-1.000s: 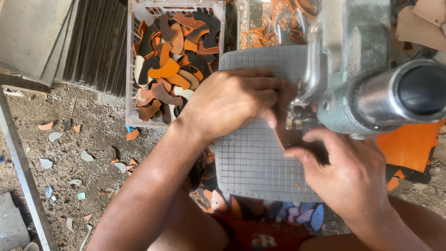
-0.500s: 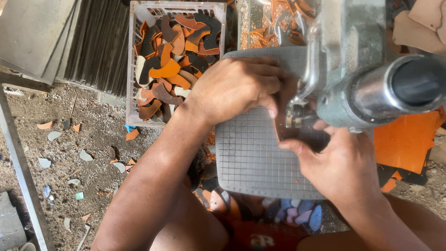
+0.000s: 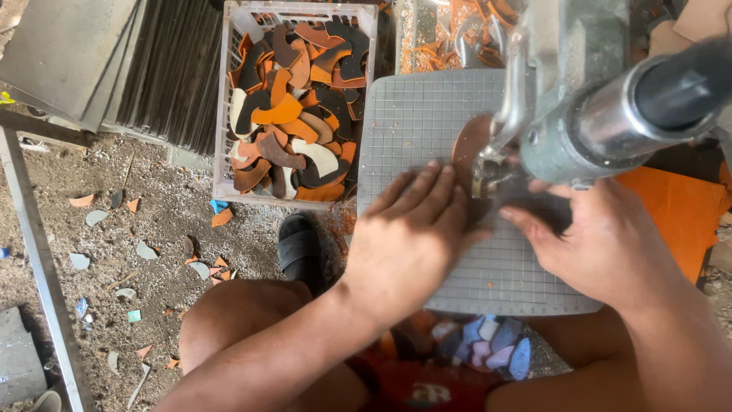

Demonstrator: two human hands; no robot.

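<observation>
- Lying flat on the grey gridded cutting mat (image 3: 427, 114), under the head of the metal machine (image 3: 564, 99): a rounded brown leather piece (image 3: 467, 149), partly hidden by the machine's lower parts.
- Pressing down palm-first just beside that piece, on its near side: the left hand (image 3: 408, 236), fingers stretched out flat and close together, grasping nothing, fingertips reaching the piece's edge.
- Resting on the mat on the other side, under the machine: the right hand (image 3: 602, 244), fingers extended toward the machine's foot; cannot tell whether pinching anything, the fingertips being in shadow.
- Jutting out toward the camera from the machine: a shiny cylinder with a dark end (image 3: 648, 107).
- Showing beside the mat on the right: an orange sheet (image 3: 675, 210).
- Standing just left of the mat: a white plastic crate (image 3: 229, 114) filled with curved leather cut-outs (image 3: 293, 122) in orange, brown, black and cream.
- Lying below the mat's near edge: a small heap of pale blue and pink pieces (image 3: 492, 347).
- Sitting on the dirt floor (image 3: 152, 229) near the crate: a black sandal (image 3: 299, 244), with scattered offcuts (image 3: 137, 252) strewn to its left.
- Leaning at top left: grey sheets (image 3: 84, 53).
</observation>
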